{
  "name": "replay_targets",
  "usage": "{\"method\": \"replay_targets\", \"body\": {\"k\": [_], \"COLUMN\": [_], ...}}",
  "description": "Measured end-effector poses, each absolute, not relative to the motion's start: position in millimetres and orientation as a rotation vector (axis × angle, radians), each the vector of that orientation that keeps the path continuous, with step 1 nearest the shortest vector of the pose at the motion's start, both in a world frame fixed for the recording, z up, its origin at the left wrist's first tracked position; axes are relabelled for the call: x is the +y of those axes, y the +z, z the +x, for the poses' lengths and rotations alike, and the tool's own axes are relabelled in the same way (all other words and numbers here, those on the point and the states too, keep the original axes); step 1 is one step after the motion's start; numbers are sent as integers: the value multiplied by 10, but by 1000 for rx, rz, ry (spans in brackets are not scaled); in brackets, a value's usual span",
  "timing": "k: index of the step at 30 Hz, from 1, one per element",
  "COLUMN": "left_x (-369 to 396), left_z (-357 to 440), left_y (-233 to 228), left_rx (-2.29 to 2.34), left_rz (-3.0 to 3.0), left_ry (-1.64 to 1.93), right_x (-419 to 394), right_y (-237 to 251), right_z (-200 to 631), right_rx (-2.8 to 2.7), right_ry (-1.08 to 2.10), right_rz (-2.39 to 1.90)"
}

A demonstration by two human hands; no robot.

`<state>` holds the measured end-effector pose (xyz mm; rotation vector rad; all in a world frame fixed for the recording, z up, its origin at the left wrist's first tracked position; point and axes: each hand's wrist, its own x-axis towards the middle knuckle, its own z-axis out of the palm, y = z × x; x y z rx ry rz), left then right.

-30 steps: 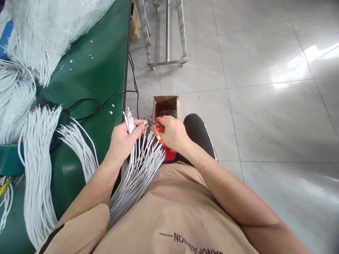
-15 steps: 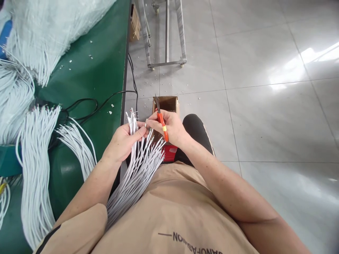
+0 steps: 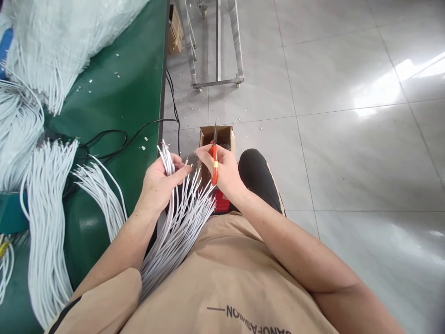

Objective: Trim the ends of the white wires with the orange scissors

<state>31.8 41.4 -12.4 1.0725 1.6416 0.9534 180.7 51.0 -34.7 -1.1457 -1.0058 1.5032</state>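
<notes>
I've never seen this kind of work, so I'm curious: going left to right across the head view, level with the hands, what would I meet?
Pile of white wires, long bundle of white wires, shorter bundle of white wires, left hand, right hand, dark-trousered knee.

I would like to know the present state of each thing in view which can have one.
Left hand, closed around white wires
White wires, partly gripped, the rest fanned out
Right hand, holding red-handled cutter
Red-handled cutter, held; blades open or shut, cannot tell
Cardboard box, open, dark bits inside
Black cable, looped on the green table, passing over its edge
</notes>
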Motion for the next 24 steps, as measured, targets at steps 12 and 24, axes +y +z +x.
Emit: {"method": "replay_targets", "body": {"k": [12,24], "left_x": [434,445], "left_z": [202,187], "left_y": [33,-38], "left_rx": [1461,1469], "left_rz": [971,1046], "left_ry": [773,852], "right_x": [522,547], "right_y": [-314,-293], "right_z": [1846,1774], "right_rx": [-1109,-1041], "right_ry": [1379,1802], "right_rz": [-1351,-996]}}
